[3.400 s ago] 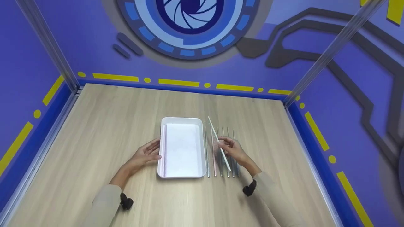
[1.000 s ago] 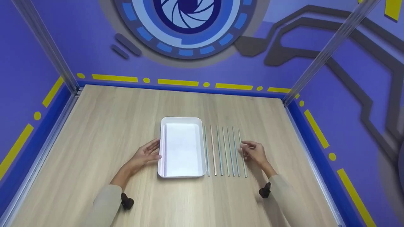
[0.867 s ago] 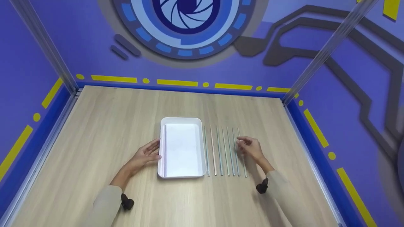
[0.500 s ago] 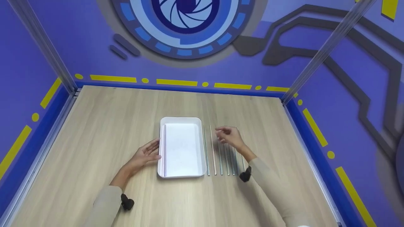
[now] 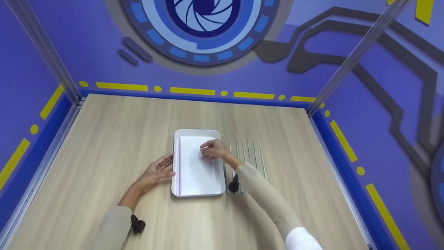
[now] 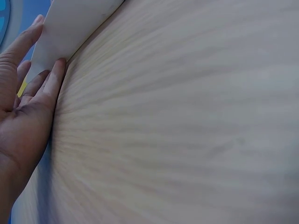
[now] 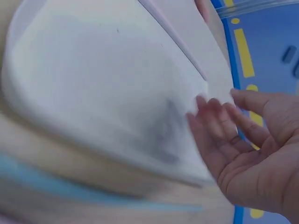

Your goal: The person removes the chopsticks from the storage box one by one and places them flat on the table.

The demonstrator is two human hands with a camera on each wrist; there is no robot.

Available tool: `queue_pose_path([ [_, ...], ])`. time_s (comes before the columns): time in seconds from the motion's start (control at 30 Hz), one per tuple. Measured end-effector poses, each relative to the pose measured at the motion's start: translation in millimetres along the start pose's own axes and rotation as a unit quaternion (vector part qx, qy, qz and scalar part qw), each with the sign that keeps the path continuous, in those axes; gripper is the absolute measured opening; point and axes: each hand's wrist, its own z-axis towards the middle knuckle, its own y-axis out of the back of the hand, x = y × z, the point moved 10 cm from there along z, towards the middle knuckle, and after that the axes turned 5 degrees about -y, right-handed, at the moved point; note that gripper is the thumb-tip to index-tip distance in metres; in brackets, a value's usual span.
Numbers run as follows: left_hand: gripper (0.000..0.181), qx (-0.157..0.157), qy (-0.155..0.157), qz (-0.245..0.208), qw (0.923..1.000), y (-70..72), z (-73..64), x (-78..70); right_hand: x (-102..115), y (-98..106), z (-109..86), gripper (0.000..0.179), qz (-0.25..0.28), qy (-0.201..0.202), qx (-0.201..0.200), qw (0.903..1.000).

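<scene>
My left hand (image 5: 152, 177) rests its thumb and fingers against the left wall of a shallow white tray (image 5: 199, 189). In the left wrist view this hand (image 6: 28, 121) has its fingers extended along the tray wall (image 6: 70, 32). A thin pinkish stick (image 5: 179, 166) lies lengthwise inside the tray, along its left side. Over the upper right part of the tray hovers my right hand (image 5: 215, 150), holding nothing. The right wrist view shows that hand (image 7: 252, 149) with loosely bent, parted fingers, above the tray floor (image 7: 79, 60) and its shadow.
Right of the tray, several thin straight sticks (image 5: 262, 159) lie side by side on the wooden table (image 5: 291, 146); my right forearm partly covers them. A light-blue stick (image 7: 93, 192) runs beside the tray's right wall. Blue panels (image 5: 242, 76) enclose the table's back and sides.
Earlier my right hand held a pale stick above the row, then was at the rightmost stick. It has since moved left, empty, over the tray. My left hand stays at the tray.
</scene>
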Motion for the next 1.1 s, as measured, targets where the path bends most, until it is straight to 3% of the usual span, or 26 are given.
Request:
queue_pose_path([
  [0.23, 0.085, 0.005, -0.008, -0.016, 0.9998, 2.4, -2.4, -3.5, 4.2, -48.9, 13.3, 0.022, -0.043, -0.026, 0.004, 0.9987],
  [0.47, 0.085, 0.012, -0.010, -0.025, 0.9996, -1.5, 0.7, -0.6, 10.1, -73.3, 8.3, 0.022, -0.075, -0.015, -0.013, 0.9970],
  [0.77, 0.086, 0.021, -0.010, -0.029, 0.9993, -4.6, 2.9, 0.9, 14.1, -85.4, 5.7, 0.033, -0.186, 0.023, -0.025, 0.9819],
  [0.9, 0.086, 0.021, -0.011, -0.026, 0.9994, -3.6, 2.8, 0.5, 14.3, -84.3, 6.2, 0.032, -0.186, 0.024, -0.029, 0.9819],
  [1.1, 0.086, 0.021, -0.012, -0.027, 0.9993, -3.8, 1.6, -0.6, 8.0, -81.0, 5.9, 0.031, -0.167, -0.007, -0.023, 0.9857],
])
